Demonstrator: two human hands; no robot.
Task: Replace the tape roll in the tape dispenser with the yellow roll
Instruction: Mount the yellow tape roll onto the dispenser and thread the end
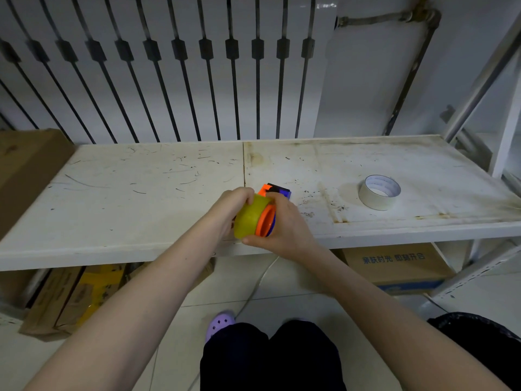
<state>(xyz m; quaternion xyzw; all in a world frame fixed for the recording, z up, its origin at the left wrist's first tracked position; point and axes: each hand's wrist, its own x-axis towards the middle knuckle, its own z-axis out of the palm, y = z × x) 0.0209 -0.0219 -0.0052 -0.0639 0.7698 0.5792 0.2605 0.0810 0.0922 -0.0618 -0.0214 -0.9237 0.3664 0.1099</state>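
Both hands hold the yellow roll and the tape dispenser together above the front edge of the shelf.

The left hand point(229, 206) curls its fingers closed over the top and far side of the yellow roll point(249, 217); the right hand point(284, 225) wraps closed around the tape dispenser point(275, 193), thumb beneath the roll. The roll sits against the dispenser's orange hub point(265, 220); how far it is seated cannot be told. Two rolls are visible: the yellow one, and one white roll point(379, 192) lying flat on the shelf point(141, 193), well apart to the right. One printed cardboard box point(394, 266) stands under the shelf, its contents hidden.
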